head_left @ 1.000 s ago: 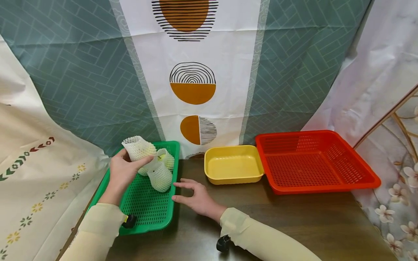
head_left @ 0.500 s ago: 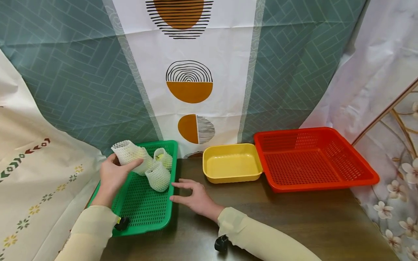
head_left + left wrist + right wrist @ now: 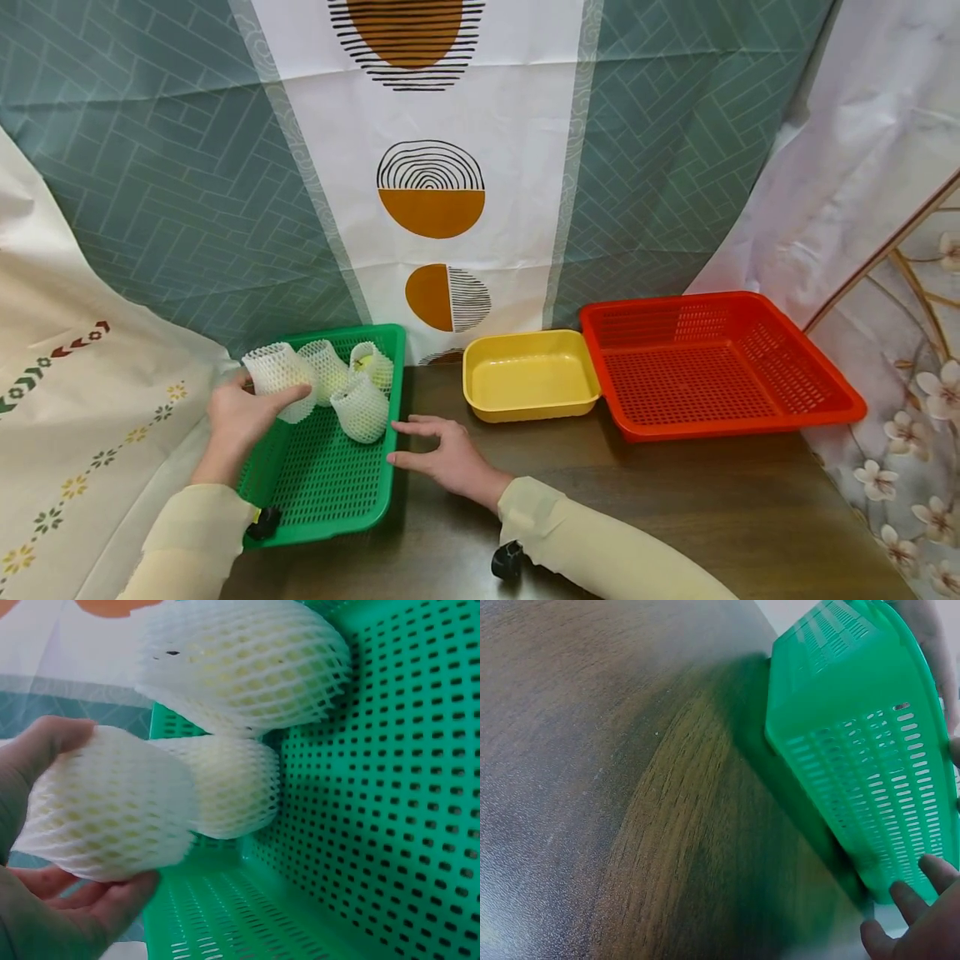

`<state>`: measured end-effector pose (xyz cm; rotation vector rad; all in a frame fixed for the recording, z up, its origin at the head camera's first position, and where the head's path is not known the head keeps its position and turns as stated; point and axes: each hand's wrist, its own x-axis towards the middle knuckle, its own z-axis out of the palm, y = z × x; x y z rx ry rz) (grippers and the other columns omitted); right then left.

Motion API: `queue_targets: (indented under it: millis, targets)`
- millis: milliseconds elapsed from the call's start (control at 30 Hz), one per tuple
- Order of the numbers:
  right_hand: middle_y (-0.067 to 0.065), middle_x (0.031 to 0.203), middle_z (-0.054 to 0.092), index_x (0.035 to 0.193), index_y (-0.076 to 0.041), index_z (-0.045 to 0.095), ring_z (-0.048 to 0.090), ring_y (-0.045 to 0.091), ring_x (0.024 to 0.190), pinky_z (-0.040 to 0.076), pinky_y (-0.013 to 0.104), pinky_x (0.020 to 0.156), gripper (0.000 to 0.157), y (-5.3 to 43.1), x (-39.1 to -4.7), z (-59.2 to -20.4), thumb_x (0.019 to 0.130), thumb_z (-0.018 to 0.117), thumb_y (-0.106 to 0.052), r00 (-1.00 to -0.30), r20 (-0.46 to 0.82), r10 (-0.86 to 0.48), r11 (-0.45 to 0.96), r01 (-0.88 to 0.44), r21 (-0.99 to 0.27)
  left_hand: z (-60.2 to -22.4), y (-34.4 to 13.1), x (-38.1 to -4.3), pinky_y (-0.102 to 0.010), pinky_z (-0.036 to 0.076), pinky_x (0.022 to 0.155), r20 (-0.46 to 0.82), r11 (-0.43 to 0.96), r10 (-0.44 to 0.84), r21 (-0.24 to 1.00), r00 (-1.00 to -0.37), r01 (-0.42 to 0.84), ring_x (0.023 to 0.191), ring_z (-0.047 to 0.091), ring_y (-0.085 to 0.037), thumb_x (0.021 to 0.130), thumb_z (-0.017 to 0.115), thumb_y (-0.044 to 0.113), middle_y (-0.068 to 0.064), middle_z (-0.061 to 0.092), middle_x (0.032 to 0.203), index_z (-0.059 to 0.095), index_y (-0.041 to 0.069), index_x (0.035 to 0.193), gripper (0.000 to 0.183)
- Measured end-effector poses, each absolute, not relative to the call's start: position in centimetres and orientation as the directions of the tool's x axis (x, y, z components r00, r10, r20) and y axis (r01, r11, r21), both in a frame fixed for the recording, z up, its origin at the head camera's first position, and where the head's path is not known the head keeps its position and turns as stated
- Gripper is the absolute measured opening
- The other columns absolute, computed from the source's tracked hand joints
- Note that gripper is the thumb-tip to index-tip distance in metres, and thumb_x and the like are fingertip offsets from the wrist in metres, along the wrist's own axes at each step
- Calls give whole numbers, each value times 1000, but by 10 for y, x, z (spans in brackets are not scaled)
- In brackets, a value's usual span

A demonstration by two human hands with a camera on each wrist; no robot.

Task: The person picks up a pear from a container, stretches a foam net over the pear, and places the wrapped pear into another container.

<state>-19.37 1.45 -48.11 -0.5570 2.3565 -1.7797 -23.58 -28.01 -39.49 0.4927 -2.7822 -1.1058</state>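
Observation:
My left hand holds a pale yellow-green fruit in a white foam net sleeve at the back left of the green basket. In the left wrist view, thumb and fingers curve round the netted fruit. Beside it in the basket are three more sleeved fruits: one at the back, one in the back right corner and one nearer the front. My right hand is at the basket's right side, its spread fingertips at the outer wall.
A shallow yellow tray stands right of the green basket on the dark wooden table. Touching it on the right is a wide red basket. Patterned cloth hangs behind the table and along both sides.
My left hand has moved left and lower with the sleeved fruit, bringing the one behind it more into view. My right hand keeps its place at the green basket's side.

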Motion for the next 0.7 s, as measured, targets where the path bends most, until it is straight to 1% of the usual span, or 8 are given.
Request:
queue_targets:
  millis: [100,167,300,400,467,567,700]
  targets:
    - [-16,132,53,122,-40,60,43,13,129,35,44,106,47,14,-193,-480,77,72,-48,-919,115,-377,236,-216,-947,-395,-280,-234,-39,48,70,-100,710,-317,634,-943,-306,103,49,-35,65,70,68,-27,47,128,36,-7,137,110]
    - [-17,130,55,122,-38,60,46,11,126,37,42,106,48,15,-192,-480,77,72,-48,-915,130,-382,234,-232,-944,-395,-278,-233,-43,47,75,-146,725,-293,611,-945,-319,109,46,-38,65,70,68,-31,41,133,29,-10,139,115]
    - [-19,126,57,123,-35,60,49,5,122,38,38,105,48,16,-193,-479,78,71,-47,-909,151,-389,232,-256,-939,-395,-273,-233,-43,47,77,-205,752,-223,586,-953,-302,112,44,-40,67,70,65,-32,36,137,25,-10,140,115]
    - [-21,125,57,122,-37,61,49,2,121,38,37,105,48,17,-193,-478,77,72,-48,-912,142,-386,238,-247,-939,-397,-270,-236,-43,47,78,-234,759,-176,587,-956,-283,113,43,-38,67,71,63,-30,34,138,23,-9,141,114]
    - [-19,127,57,121,-39,61,48,2,121,38,38,105,47,16,-193,-479,76,71,-49,-914,134,-384,243,-240,-940,-399,-269,-238,-44,47,80,-246,764,-158,584,-956,-276,114,43,-39,67,72,62,-30,34,139,21,-9,142,115]
    - [-16,129,57,120,-41,60,49,3,122,39,40,105,46,16,-194,-480,76,71,-50,-915,128,-383,244,-234,-941,-403,-269,-240,-46,47,82,-253,772,-138,578,-957,-264,113,45,-39,67,73,61,-29,39,136,23,-9,142,113]
    - [-19,128,56,119,-42,61,48,4,122,38,46,105,45,15,-193,-481,76,71,-51,-915,126,-385,234,-228,-945,-405,-270,-241,-44,48,79,-292,759,-126,587,-948,-282,107,50,-37,68,74,58,-27,43,130,28,-9,139,108]
